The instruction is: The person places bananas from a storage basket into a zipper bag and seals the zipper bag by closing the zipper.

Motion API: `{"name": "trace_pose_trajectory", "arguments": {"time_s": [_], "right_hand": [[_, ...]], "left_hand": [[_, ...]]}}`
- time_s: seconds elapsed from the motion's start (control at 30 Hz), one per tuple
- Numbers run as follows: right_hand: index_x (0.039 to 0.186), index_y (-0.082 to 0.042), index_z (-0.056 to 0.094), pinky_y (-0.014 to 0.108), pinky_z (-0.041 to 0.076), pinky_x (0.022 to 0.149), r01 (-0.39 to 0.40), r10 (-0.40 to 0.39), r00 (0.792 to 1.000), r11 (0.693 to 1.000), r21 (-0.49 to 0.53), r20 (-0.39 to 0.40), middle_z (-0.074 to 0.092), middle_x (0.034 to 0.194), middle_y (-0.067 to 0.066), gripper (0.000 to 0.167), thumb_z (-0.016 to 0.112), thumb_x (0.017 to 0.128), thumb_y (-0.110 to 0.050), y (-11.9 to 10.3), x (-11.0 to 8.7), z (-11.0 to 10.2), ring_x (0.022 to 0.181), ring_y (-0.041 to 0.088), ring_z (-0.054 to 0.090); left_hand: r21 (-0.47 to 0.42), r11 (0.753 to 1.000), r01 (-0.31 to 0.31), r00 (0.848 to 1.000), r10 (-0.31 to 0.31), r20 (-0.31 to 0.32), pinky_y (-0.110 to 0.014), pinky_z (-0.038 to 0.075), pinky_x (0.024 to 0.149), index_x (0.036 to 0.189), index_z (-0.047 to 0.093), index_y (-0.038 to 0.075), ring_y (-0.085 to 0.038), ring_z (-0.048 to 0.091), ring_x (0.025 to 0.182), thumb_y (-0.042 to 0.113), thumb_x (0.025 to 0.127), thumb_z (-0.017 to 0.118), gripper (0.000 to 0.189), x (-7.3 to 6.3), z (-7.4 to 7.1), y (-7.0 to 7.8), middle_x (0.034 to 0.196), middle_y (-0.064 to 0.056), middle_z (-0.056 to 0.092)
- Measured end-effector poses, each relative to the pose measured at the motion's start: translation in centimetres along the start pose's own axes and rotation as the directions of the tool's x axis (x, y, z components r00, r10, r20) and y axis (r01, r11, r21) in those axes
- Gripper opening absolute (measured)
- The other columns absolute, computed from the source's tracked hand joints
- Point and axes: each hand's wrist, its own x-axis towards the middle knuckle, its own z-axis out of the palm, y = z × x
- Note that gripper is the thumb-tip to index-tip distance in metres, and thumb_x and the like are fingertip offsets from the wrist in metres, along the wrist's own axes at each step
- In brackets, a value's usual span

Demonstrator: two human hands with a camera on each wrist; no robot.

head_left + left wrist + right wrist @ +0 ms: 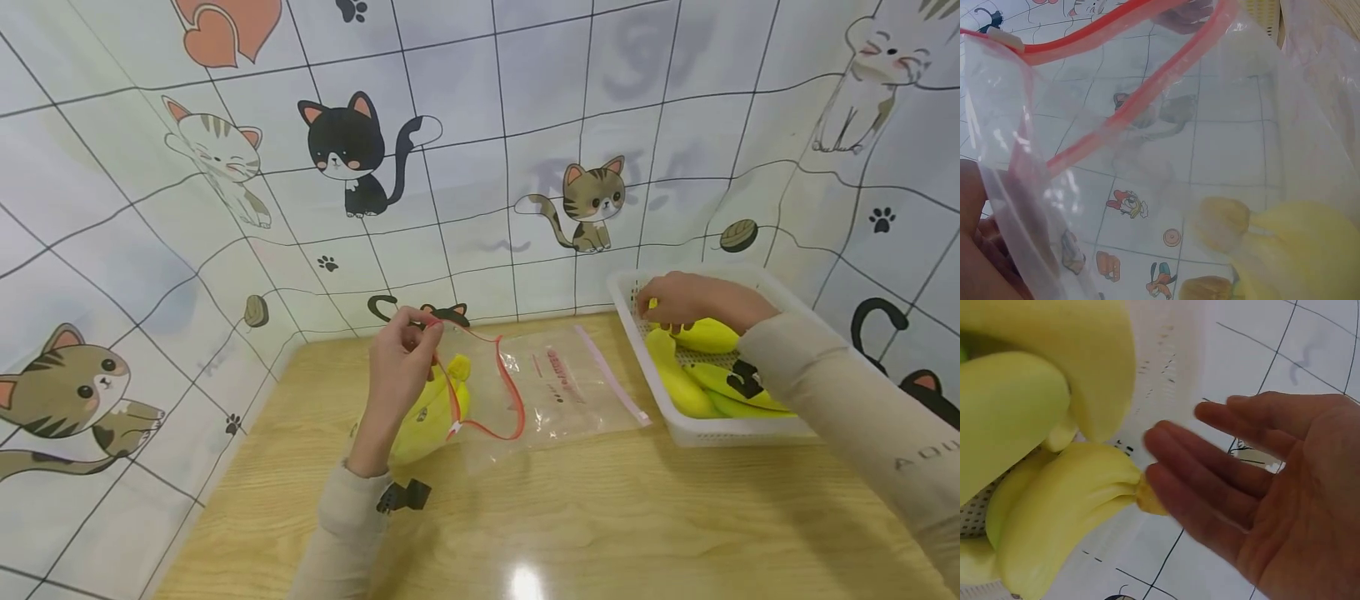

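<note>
Left hand pinches rim of clear plastic red-zipped bag, yellow curved bananas inside. Right hand, fingers loosely extended, thumb apart, at stem of yellow banana bunch in white perforated plastic basket; contact unclear.

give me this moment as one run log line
left hand: pinches red-zip bag, bananas inside | right hand: near banana stem, white plastic basket | pink-zip bag: flat on table
</note>
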Motion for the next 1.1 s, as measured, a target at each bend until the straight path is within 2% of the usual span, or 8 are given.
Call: {"name": "trace_pose_trajectory", "arguments": {"time_s": [0.1, 0.2, 0.33, 0.47, 0.57, 0.7, 0.93, 1.1], "right_hand": [[0.133, -0.001, 0.060, 0.043, 0.062, 0.077, -0.061, 0.059, 0.994, 0.998, 0.021, 0.097, 0.070, 0.109, 0.021, 0.033, 0.053, 0.105, -0.017, 0.8, 0.1, 0.3, 0.091, 0.027, 0.072], [0.138, -0.005, 0.058, 0.046, 0.062, 0.081, -0.093, 0.087, 0.985, 0.995, 0.035, 0.149, 0.068, 0.115, 0.022, 0.036, 0.050, 0.105, -0.015, 1.2, 0.4, 0.5, 0.099, 0.032, 0.070], [0.142, -0.011, 0.058, 0.046, 0.060, 0.084, -0.137, 0.129, 0.974, 0.990, 0.031, 0.188, 0.065, 0.114, 0.020, 0.043, 0.044, 0.102, -0.007, 1.6, 0.7, 1.2, 0.103, 0.033, 0.064], [0.145, -0.015, 0.057, 0.046, 0.059, 0.085, -0.192, 0.183, 0.964, 0.981, 0.027, 0.193, 0.058, 0.120, 0.020, 0.050, 0.046, 0.097, -0.002, 1.6, 0.9, 2.2, 0.105, 0.035, 0.057], [0.150, -0.016, 0.051, 0.046, 0.059, 0.087, -0.226, 0.213, 0.952, 0.974, 0.033, 0.220, 0.058, 0.114, 0.018, 0.052, 0.046, 0.099, -0.004, 1.6, 1.0, 2.7, 0.102, 0.032, 0.057], [0.154, -0.016, 0.044, 0.047, 0.059, 0.089, -0.248, 0.229, 0.934, 0.968, 0.033, 0.276, 0.059, 0.094, 0.012, 0.053, 0.045, 0.102, -0.006, 1.9, 1.0, 3.1, 0.093, 0.027, 0.060], [0.151, -0.016, 0.048, 0.042, 0.060, 0.079, -0.235, 0.232, 0.946, 0.972, -0.011, 0.228, 0.060, 0.108, 0.017, 0.058, 0.055, 0.095, 0.001, 2.4, 0.8, 3.1, 0.092, 0.029, 0.061], [0.146, -0.017, 0.055, 0.038, 0.058, 0.073, -0.228, 0.238, 0.956, 0.971, -0.076, 0.172, 0.060, 0.114, 0.019, 0.055, 0.069, 0.094, -0.007, 3.1, 0.5, 2.7, 0.089, 0.028, 0.061]], "left_hand": [[-0.001, 1.000, -0.005, 1.000, 0.005, 0.000, -0.028, 0.045, 0.041, 0.105, 0.067, 0.014, -0.027, 0.054, 0.044, 0.021, 0.101, 0.065, 0.008, 0.0, 0.1, 0.0, 0.062, -0.005, 0.057], [0.000, 1.000, -0.006, 1.000, 0.006, -0.006, -0.029, 0.047, 0.042, 0.104, 0.067, 0.014, -0.023, 0.053, 0.043, 0.021, 0.101, 0.066, 0.008, 0.0, 0.1, 0.0, 0.062, -0.005, 0.057], [0.001, 1.000, -0.006, 1.000, 0.006, -0.004, -0.028, 0.047, 0.042, 0.104, 0.067, 0.013, -0.022, 0.053, 0.043, 0.020, 0.101, 0.065, 0.007, 0.1, 0.1, -0.1, 0.062, -0.005, 0.057], [0.002, 1.000, -0.005, 1.000, 0.005, -0.001, -0.027, 0.047, 0.042, 0.104, 0.067, 0.013, -0.023, 0.053, 0.043, 0.020, 0.101, 0.065, 0.008, 0.1, 0.2, -0.1, 0.062, -0.005, 0.057], [-0.003, 1.000, -0.003, 1.000, 0.003, -0.002, -0.027, 0.046, 0.042, 0.104, 0.067, 0.013, -0.029, 0.054, 0.044, 0.020, 0.101, 0.065, 0.007, 0.1, 0.2, -0.1, 0.062, -0.006, 0.057], [-0.002, 1.000, -0.010, 1.000, 0.010, -0.001, -0.027, 0.044, 0.041, 0.104, 0.067, 0.013, -0.034, 0.054, 0.044, 0.019, 0.101, 0.065, 0.007, 0.1, 0.2, -0.2, 0.061, -0.006, 0.057], [0.000, 1.000, -0.017, 1.000, 0.017, 0.005, -0.028, 0.040, 0.040, 0.104, 0.066, 0.012, -0.020, 0.051, 0.040, 0.019, 0.101, 0.065, 0.008, 0.1, 0.2, -0.1, 0.060, -0.012, 0.057], [0.001, 1.000, -0.013, 1.000, 0.013, 0.009, -0.027, 0.038, 0.039, 0.105, 0.066, 0.012, -0.030, 0.053, 0.042, 0.019, 0.101, 0.065, 0.008, 0.1, 0.2, -0.1, 0.060, -0.011, 0.057]]}}
